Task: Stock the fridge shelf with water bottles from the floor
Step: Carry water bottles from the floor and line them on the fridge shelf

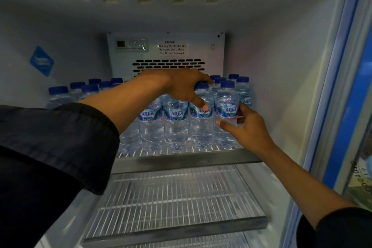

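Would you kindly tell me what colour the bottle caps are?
Dark blue caps on the bottles, seen in the head view.

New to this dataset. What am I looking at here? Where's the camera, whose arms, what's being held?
There is no robot. One wide-angle camera sits on a person's head and looks forward and down into an open fridge, so the two arms are the wearer's own.

The left hand reaches across from the left and its grip closes over the neck of a water bottle in the front row. The right hand curls its thumb and fingers round the rightmost front bottle.

Both bottles stand on the top wire shelf, among many more blue-capped bottles labelled Aqua. The lower wire shelf shows no bottles. A caution sticker is on the back panel.
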`<state>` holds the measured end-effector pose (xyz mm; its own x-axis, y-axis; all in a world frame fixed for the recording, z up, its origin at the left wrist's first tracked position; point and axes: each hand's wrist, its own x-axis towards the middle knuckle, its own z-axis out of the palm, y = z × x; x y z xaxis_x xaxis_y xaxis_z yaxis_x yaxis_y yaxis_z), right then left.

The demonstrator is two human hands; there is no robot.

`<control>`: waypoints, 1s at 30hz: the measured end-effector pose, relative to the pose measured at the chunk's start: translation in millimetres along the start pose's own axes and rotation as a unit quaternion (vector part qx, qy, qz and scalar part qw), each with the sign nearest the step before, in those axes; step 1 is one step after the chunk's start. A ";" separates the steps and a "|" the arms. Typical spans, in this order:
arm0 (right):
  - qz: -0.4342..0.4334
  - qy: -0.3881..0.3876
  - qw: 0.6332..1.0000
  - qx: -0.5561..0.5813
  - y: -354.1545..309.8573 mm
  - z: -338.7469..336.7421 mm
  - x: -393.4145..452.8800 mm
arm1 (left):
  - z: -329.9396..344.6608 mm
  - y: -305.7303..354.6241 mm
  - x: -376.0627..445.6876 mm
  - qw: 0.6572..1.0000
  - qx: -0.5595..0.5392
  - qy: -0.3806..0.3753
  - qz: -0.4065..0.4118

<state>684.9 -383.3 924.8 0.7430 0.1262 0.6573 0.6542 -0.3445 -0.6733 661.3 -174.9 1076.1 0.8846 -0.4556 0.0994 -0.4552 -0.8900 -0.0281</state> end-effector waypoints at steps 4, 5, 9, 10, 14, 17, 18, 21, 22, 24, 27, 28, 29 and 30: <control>-0.005 0.005 1.000 -0.005 -0.4 0.4 -0.6 | 0.5 -0.7 -1.5 1.000 -0.003 -0.007 0.000; -0.005 0.006 1.000 -0.005 -0.6 0.4 -0.8 | 0.5 -1.3 -2.1 1.000 -0.004 -0.008 0.000; -0.005 0.009 1.000 -0.005 -4.4 0.9 -2.1 | 2.6 -2.9 -5.3 1.000 -0.004 -0.005 0.000; -0.003 0.010 1.000 -0.002 -5.6 1.2 -2.7 | 3.7 -3.0 -5.8 1.000 -0.002 -0.004 -0.002; 0.005 0.019 1.000 -0.010 -8.3 1.4 -3.9 | 6.6 -5.1 -9.2 1.000 -0.008 0.002 -0.002; 0.005 0.015 1.000 -0.023 -11.9 0.0 -7.1 | 9.2 -5.5 -16.2 1.000 -0.016 0.023 -0.002; 0.008 0.014 1.000 -0.023 -13.7 -0.4 -8.1 | 10.0 -6.0 -19.9 0.999 -0.017 0.028 -0.006; 0.009 0.019 1.000 -0.001 -21.6 0.0 -10.5 | 10.4 -9.9 -36.0 0.998 -0.019 0.060 -0.016; 0.009 0.027 1.000 0.006 -23.4 0.5 -11.8 | 10.6 -12.2 -43.1 0.997 -0.018 0.079 -0.016; 0.014 0.053 0.998 0.006 -30.2 0.3 -17.0 | 12.1 -18.2 -60.1 0.992 -0.020 0.123 -0.018; -0.030 0.065 0.997 -0.025 -47.3 0.2 -31.7 | 23.3 -27.1 -88.8 0.977 -0.052 0.208 -0.006; -0.045 0.048 0.997 -0.048 -53.0 1.3 -36.6 | 30.1 -29.1 -98.4 0.969 -0.061 0.238 0.003; -0.060 0.024 0.995 -0.073 -59.2 3.5 -41.5 | 38.2 -30.0 -108.3 0.962 -0.062 0.265 0.009; -0.076 0.000 0.993 -0.093 -65.6 6.7 -46.5 | 46.6 -30.5 -118.2 0.956 -0.060 0.287 0.011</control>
<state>608.4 -360.4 936.1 0.6383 0.1894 0.7461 0.7210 -0.4867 -0.4933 575.3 -94.9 1018.8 0.6882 -0.3577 0.6312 -0.5121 -0.8558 0.0734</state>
